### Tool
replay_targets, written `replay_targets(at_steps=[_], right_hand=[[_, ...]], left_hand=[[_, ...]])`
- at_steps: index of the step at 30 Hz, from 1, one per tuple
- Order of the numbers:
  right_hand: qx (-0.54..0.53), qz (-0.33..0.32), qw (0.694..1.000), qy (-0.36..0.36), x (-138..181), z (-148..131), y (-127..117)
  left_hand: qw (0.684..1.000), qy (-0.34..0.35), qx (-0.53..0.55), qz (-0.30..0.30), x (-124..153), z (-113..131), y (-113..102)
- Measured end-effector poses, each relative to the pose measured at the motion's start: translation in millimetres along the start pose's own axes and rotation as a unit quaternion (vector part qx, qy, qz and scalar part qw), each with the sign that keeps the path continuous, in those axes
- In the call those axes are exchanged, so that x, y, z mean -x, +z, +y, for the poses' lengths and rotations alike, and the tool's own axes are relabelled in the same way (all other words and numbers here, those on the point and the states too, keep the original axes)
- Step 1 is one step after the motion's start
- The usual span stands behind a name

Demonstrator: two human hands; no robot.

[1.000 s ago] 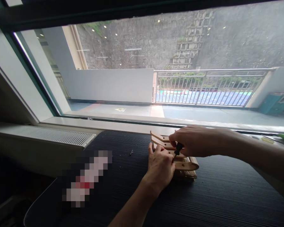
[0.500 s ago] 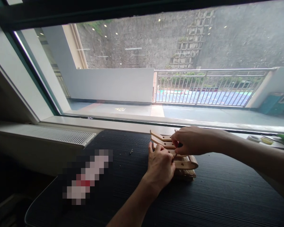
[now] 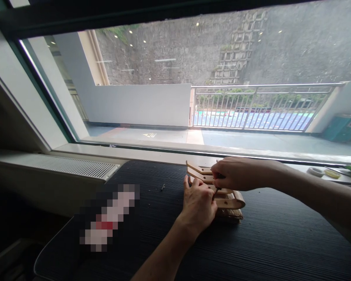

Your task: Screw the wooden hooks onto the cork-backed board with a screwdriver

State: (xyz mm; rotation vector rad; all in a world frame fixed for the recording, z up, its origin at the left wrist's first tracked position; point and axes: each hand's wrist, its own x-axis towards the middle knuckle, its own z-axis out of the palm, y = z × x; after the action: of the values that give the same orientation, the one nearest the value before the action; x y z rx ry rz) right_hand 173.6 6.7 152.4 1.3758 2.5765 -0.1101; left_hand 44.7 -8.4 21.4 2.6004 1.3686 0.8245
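Note:
A light wooden assembly of curved strips with drilled holes point(image 3: 228, 203) lies on the black table, resting on a brown block point(image 3: 229, 214). My left hand point(image 3: 199, 203) grips it from the near left side, fingers curled over the strips. Above the middle strips, my right hand point(image 3: 231, 173) is closed around a screwdriver point(image 3: 217, 191). Only its thin shaft shows clearly, slanting down toward a strip beside my left fingers. Most of its handle and its tip are hidden by my hands.
A small screw-like piece point(image 3: 163, 187) lies on the black table point(image 3: 280, 234), left of the wood. A blurred-out pale and red item point(image 3: 114, 212) is farther left. Round containers point(image 3: 332, 173) sit by the windowsill at right. A radiator point(image 3: 76, 164) and window border the table.
My right hand has turned slightly, covering more of the screwdriver's dark handle. My left hand and the wooden strips stay in place.

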Motion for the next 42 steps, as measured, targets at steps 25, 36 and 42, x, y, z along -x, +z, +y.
replay_targets(at_steps=[25,36,42], right_hand=[[-0.032,0.069,0.997,-0.008,9,0,-1],[-0.007,0.099,0.995,-0.02,5,8,13],[-0.005,0.08,0.997,-0.006,10,5,6]], left_hand=[[1.0,-0.002,0.008,0.012,-1,-1,3],[1.0,-0.004,0.012,0.001,-1,0,1],[1.0,-0.005,0.009,0.004,-1,-1,2]])
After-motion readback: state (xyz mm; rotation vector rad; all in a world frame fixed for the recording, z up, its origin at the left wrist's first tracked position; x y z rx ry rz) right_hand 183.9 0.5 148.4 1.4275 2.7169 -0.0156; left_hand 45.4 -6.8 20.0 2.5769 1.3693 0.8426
